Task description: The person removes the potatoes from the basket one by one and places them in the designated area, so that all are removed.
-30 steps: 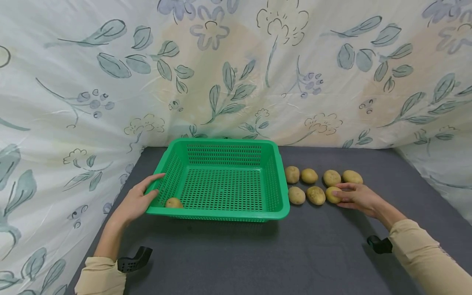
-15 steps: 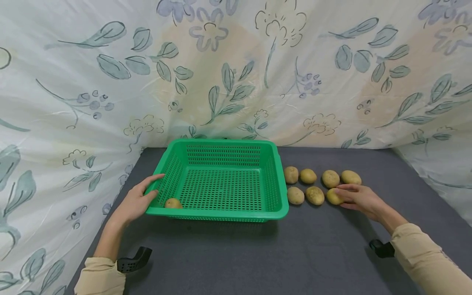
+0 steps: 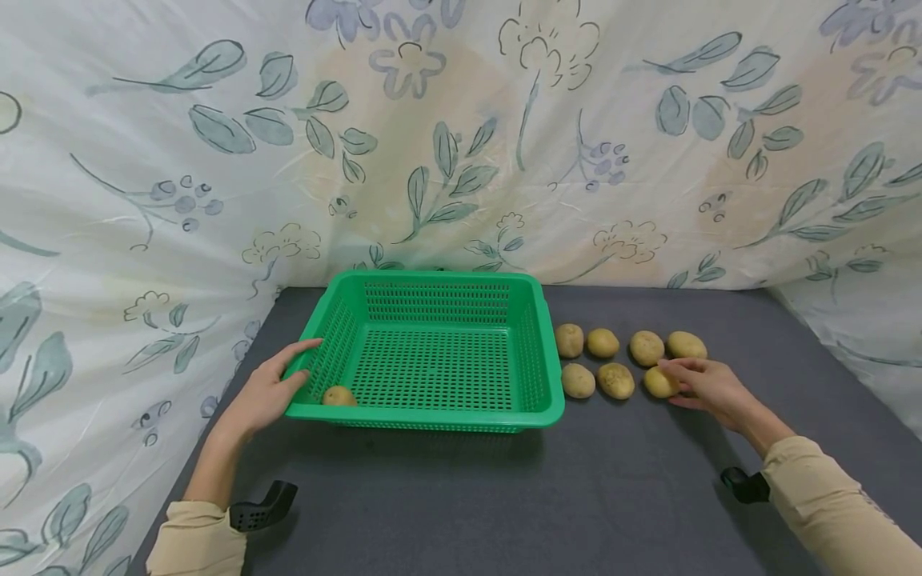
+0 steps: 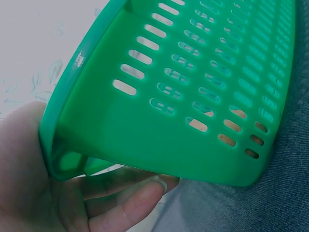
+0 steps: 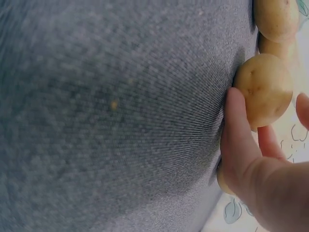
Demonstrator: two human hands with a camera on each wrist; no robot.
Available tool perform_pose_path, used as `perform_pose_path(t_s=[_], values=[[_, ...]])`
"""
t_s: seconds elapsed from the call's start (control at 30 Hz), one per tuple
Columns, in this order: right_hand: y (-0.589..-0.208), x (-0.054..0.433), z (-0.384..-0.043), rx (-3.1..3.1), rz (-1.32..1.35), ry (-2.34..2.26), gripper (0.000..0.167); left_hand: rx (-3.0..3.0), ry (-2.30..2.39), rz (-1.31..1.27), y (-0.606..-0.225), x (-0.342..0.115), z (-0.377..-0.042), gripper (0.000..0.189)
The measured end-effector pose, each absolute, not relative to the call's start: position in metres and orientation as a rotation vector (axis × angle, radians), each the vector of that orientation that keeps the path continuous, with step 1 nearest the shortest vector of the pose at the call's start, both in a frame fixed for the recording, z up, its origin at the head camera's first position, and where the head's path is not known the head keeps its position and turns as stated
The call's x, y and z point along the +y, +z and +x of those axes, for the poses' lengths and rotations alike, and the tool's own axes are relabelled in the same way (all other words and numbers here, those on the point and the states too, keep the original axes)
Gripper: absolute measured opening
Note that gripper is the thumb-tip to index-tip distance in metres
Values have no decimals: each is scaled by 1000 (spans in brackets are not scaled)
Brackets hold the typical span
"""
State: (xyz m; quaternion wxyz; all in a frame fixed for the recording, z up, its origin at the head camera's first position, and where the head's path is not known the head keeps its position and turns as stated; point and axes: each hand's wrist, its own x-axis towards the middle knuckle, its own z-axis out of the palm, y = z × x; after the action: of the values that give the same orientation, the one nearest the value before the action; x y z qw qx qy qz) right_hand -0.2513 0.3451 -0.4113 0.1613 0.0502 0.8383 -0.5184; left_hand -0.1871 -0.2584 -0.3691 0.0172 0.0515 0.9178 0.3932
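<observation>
A green plastic basket (image 3: 439, 420) with slotted sides stands left of centre, and my left hand (image 3: 262, 396) grips its left rim. In the left wrist view the fingers (image 4: 128, 208) bend under the basket's edge. One potato (image 3: 338, 395) lies inside at the near left corner. To the right, my right hand (image 3: 709, 390) is at the end potato (image 3: 659, 382) of the near row, its fingertips against it. In the right wrist view one finger touches that potato's lower side, while another fingertip (image 5: 302, 108) stands apart from it.
Several more potatoes lie in two short rows right of the basket, among them a near-row potato (image 3: 615, 382) and a far-right potato (image 3: 687, 345). Dark grey cloth (image 3: 461, 504) covers the table. A floral curtain (image 3: 446, 144) hangs behind and at both sides.
The near-row end potato has shifted slightly right along with my right hand, widening its gap to the neighbour. The right fingers have loosened around it. My left hand and the basket stay put.
</observation>
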Motion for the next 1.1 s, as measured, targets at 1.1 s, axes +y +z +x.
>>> perform_pose_path(t_s=[1.1], values=[[-410, 387, -274, 2286, 223, -1949, 60, 2864, 1215, 158, -369, -258, -187, 50]])
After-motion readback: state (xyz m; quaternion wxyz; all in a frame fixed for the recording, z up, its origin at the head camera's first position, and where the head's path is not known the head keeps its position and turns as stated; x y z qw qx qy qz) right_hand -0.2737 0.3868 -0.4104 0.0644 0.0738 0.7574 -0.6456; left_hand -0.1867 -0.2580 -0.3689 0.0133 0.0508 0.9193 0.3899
